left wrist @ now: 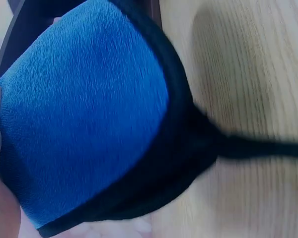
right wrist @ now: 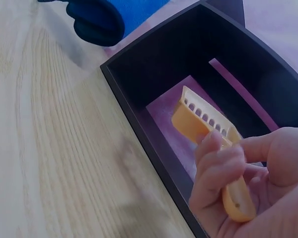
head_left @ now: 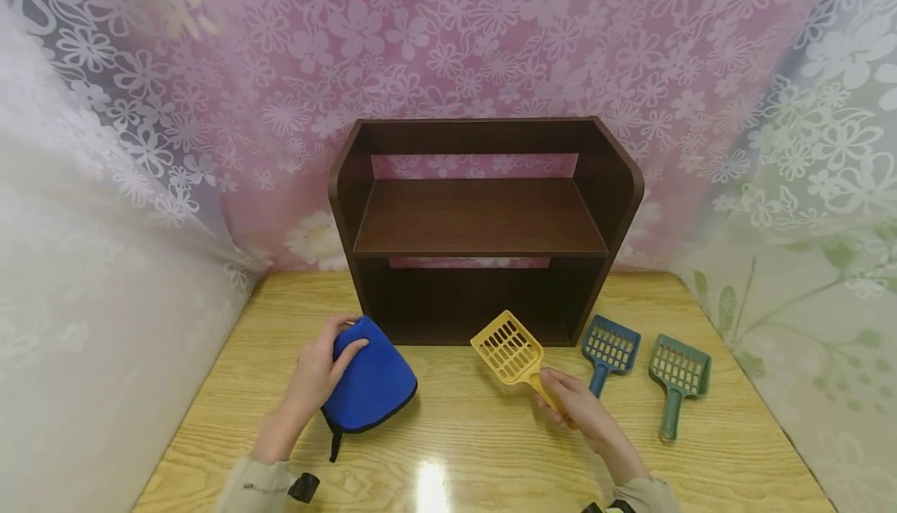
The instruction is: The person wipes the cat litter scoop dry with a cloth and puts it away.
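My left hand (head_left: 321,369) grips a folded blue cloth (head_left: 371,381) with black edging and a dangling black strap, thumb on top and the other fingers mostly hidden. The plush face of the cloth (left wrist: 84,99) fills much of the left wrist view, held above the table. My right hand (head_left: 578,404) holds a yellow litter scoop (head_left: 509,348) by its handle, with the slotted head pointing toward the shelf. In the right wrist view, fingers (right wrist: 218,166) curl round the scoop's handle (right wrist: 237,198).
A dark brown two-tier shelf (head_left: 483,217) stands at the back of the wooden table (head_left: 455,419). Right of the right hand lie a blue litter scoop (head_left: 610,346) and a green one (head_left: 678,369). Floral curtains (head_left: 448,46) hang behind and at both sides.
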The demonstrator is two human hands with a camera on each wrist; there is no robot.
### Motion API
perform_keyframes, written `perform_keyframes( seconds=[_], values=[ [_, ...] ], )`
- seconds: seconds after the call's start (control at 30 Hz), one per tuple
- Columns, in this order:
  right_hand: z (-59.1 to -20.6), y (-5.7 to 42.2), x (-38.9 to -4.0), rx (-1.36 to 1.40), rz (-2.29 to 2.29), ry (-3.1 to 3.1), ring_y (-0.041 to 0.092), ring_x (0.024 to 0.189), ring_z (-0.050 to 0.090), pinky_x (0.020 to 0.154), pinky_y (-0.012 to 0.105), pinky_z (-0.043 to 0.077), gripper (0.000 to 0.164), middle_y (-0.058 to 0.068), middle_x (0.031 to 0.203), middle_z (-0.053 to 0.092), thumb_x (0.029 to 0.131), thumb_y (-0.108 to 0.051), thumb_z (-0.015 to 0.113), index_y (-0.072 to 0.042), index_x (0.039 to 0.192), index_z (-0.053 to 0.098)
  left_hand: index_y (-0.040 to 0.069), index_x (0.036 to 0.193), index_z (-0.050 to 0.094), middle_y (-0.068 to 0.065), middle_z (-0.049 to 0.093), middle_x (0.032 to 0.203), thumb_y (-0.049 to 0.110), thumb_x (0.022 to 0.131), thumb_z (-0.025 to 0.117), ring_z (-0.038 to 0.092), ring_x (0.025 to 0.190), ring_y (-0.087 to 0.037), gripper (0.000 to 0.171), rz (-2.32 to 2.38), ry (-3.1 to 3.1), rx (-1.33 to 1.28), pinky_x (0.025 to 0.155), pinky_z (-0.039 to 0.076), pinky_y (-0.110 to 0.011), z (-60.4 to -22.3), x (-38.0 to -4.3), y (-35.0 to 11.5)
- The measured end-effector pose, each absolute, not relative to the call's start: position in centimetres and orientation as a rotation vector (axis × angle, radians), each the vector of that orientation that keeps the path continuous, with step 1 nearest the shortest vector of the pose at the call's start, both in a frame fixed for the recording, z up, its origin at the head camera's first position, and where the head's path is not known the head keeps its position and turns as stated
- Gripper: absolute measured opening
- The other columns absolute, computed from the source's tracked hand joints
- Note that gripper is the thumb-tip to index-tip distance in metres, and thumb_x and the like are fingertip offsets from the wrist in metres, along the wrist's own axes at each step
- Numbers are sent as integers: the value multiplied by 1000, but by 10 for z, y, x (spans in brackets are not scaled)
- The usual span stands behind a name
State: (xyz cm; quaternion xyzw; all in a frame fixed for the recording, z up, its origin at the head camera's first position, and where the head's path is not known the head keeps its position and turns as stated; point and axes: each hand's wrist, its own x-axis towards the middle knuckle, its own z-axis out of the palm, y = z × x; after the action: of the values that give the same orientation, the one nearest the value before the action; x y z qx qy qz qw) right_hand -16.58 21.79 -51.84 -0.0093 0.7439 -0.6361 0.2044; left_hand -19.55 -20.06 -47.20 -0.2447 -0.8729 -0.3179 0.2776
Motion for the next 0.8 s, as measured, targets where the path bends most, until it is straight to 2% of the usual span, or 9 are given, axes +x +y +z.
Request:
perform_keyframes(
  seconds=[0.2,0.3,0.4,0.5,0.8],
  values=[
    [-516,211,-167,-72,-1812,2056,8,45,37,42,21,31,54,8,76,52,97,-42,40,9,113,48,18,122,58,3,64,109,25,84,67,62,98,-14,40,-634,-2272,-813,86,48,-34,-468,-202,-187],
    [-515,208,-168,-119,-1818,2040,7,42,32,39,26,23,53,8,73,48,98,-40,38,11,109,47,22,118,61,6,64,96,30,83,66,61,85,-11,36,-502,-2220,-887,80,47,-34,-465,-206,-179],
    [-514,205,-169,-158,-1814,2022,6,40,29,41,33,18,53,7,69,45,99,-40,35,10,112,45,23,113,63,5,58,85,33,84,64,55,72,-9,31,-383,-2172,-952,70,45,-32,-462,-209,-172],
    [-512,202,-169,-162,-1807,2006,7,40,29,43,36,17,56,3,65,43,98,-43,33,9,117,43,22,110,64,3,53,81,36,86,62,48,66,-10,28,-286,-2131,-1019,63,42,-29,-457,-212,-163],
    [-504,194,-168,-143,-1814,1952,6,38,25,38,24,20,53,1,64,41,98,-43,35,4,123,42,23,107,63,3,51,79,38,90,56,43,62,-11,24,-96,-2094,-1116,58,32,-27,-441,-221,-142]
  ],
)
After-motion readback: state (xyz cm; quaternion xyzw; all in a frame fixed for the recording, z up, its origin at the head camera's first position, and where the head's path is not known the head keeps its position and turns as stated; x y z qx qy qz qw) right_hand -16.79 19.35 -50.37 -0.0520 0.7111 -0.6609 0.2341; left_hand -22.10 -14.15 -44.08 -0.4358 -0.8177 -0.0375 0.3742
